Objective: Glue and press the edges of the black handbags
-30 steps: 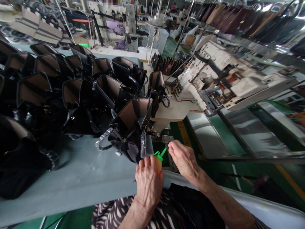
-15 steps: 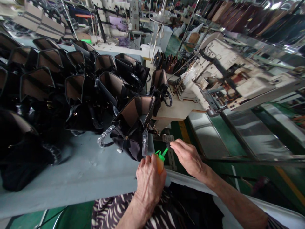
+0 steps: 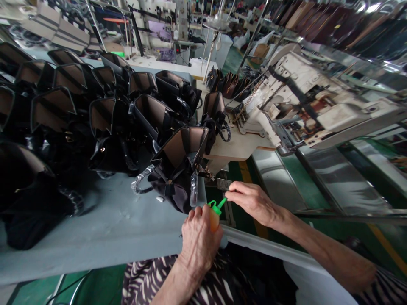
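My left hand (image 3: 199, 241) is wrapped round a small orange squeeze bottle (image 3: 213, 219) with a green cap and nozzle, held at the table's near edge. My right hand (image 3: 252, 203) pinches the green nozzle tip, fingers pressed together, just under a small metal plate (image 3: 224, 184). A black handbag (image 3: 178, 169) with a tan lining lies tipped toward me right beside the bottle, its handle wrapped in clear plastic.
Several open black handbags (image 3: 79, 114) crowd the grey table (image 3: 104, 237) to the left. A white sewing machine (image 3: 305, 101) lies tilted back on the right, above a green floor. More machines, shelves and bags fill the background.
My right forearm has swung lower and further right while its fingers stay at the nozzle. The view has shifted slightly; the left hand keeps its hold on the bottle.
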Demonstrator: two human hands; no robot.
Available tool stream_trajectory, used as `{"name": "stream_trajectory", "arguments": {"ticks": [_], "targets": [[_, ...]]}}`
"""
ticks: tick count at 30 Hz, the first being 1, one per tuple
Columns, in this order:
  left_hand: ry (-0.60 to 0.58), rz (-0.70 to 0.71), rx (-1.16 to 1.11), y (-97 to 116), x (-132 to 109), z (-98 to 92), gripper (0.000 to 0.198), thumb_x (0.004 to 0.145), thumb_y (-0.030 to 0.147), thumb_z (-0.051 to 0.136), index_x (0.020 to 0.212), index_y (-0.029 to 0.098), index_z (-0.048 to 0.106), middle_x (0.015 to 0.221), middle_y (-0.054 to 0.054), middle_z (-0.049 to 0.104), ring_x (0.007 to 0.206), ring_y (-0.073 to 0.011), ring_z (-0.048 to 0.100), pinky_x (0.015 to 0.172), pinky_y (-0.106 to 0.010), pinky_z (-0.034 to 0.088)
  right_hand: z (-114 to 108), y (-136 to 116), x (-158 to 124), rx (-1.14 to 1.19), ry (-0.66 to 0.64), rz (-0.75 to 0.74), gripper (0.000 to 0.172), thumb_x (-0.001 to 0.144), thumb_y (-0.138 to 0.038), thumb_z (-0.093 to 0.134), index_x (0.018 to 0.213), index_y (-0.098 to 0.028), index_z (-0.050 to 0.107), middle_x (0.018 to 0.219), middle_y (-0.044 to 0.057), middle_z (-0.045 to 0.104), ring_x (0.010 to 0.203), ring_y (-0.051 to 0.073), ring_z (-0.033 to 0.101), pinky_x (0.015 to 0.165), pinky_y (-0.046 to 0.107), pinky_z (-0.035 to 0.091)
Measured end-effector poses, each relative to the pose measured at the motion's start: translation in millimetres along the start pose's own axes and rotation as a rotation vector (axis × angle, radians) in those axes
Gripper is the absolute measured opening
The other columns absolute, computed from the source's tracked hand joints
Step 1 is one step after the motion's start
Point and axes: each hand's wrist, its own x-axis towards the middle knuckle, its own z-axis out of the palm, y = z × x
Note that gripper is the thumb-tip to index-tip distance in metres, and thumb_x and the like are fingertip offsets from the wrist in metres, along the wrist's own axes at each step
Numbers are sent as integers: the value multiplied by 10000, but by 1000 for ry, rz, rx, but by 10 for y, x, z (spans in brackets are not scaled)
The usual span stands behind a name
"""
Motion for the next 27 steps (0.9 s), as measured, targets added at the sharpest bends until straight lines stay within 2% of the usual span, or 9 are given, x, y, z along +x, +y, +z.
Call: {"name": "stream_trajectory", "arguments": {"ticks": [3,8,13,17,21,27], "targets": [[-4,35,11,-29,4,-44,241,728,292,533,952,204,541,909,-38,620,879,-226,569,673,-297,413,-57,30,50,20,-98,-71,227,922,-140,409,859,-173,625,778,17,517,685,111,473,618,225,379],[-68,77,41,-54,2,-169,254,735,291,525,971,199,546,925,-50,622,893,-231,570,690,-301,425,-139,72,125,-65,-253,-180,236,911,-131,416,757,-171,591,748,1,486,652,109,444,585,239,341],[-123,120,13,-98,11,-253,235,704,287,535,920,196,544,940,-54,624,896,-229,575,682,-294,421,-152,65,154,-163,-261,-286,243,918,-167,431,725,-169,580,719,6,494,650,130,436,572,270,317],[-168,131,-44,-158,20,-314,194,665,286,551,838,200,536,884,-41,628,820,-212,591,636,-277,394,-172,14,167,-166,-251,-388,255,923,-149,404,744,-155,585,710,17,514,643,144,423,573,291,311],[-165,157,-101,-203,7,-367,177,645,300,565,790,208,518,816,-16,614,715,-180,582,585,-262,352,-210,-17,205,-66,-242,-351,269,928,-147,402,728,-148,582,706,19,524,653,138,441,584,274,333],[-142,143,-124,-199,-41,-406,143,642,280,563,745,211,492,781,0,600,678,-159,562,568,-251,335,-209,-15,203,43,-277,-217,302,938,-183,410,689,-151,577,703,14,506,634,118,459,569,247,349]]}}
